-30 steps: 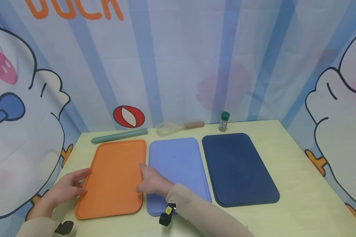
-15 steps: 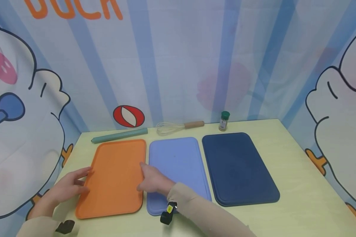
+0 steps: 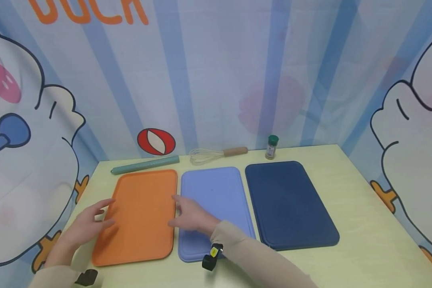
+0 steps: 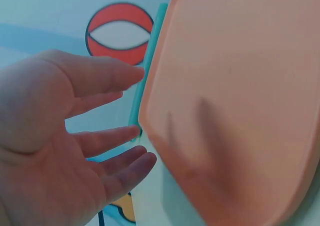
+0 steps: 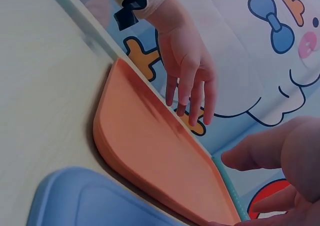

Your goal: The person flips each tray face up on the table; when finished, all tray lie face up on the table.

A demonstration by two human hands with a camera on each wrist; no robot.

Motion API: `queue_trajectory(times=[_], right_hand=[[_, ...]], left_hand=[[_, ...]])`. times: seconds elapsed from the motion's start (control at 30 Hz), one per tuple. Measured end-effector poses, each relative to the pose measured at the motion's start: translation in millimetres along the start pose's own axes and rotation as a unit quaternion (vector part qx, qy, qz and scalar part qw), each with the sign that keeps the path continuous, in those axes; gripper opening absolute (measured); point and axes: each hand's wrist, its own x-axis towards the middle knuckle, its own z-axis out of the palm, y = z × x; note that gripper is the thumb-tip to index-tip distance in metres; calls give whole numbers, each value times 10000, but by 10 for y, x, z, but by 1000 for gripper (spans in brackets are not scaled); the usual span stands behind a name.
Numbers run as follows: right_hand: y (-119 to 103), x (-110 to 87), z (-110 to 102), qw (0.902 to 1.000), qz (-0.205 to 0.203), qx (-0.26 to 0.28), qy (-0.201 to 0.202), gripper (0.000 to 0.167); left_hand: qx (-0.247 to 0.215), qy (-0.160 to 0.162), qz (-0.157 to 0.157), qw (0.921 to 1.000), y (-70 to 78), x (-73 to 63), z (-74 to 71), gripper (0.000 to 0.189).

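An orange tray [image 3: 138, 220] with a low raised rim lies flat on the table. My left hand [image 3: 84, 226], fingers spread and relaxed, is over its left edge; in the left wrist view a gap shows between the fingertips [image 4: 145, 161] and the tray. My right hand [image 3: 194, 216] is at the tray's right edge, thumb and fingers apart and holding nothing; whether a fingertip touches the rim I cannot tell. Below the right hand lies a periwinkle-blue tray [image 3: 216, 188], partly hidden by the forearm. A navy tray [image 3: 291, 206] lies to its right.
Along the table's back edge lie a green rolling pin-like rod [image 3: 145, 164] and a whisk [image 3: 219, 155] with a wooden handle. A small spice jar [image 3: 271, 148] with a green lid stands near them. A printed cloth [image 3: 216, 80] hangs behind the table [image 3: 367, 224].
Both hands have loosened from the orange tray's edges, with thumbs and fingers spreading. The left hand has shifted slightly right and up, the right hand slightly right. The trays have stayed put.
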Motion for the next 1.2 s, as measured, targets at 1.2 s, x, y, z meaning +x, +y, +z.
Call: queue_trajectory(times=[1.2], right_hand=[[715,-407,-1084,9961,205,-118,856,73]], left_hand=[[-1372,-479,612,9875,1140,374,918,59]])
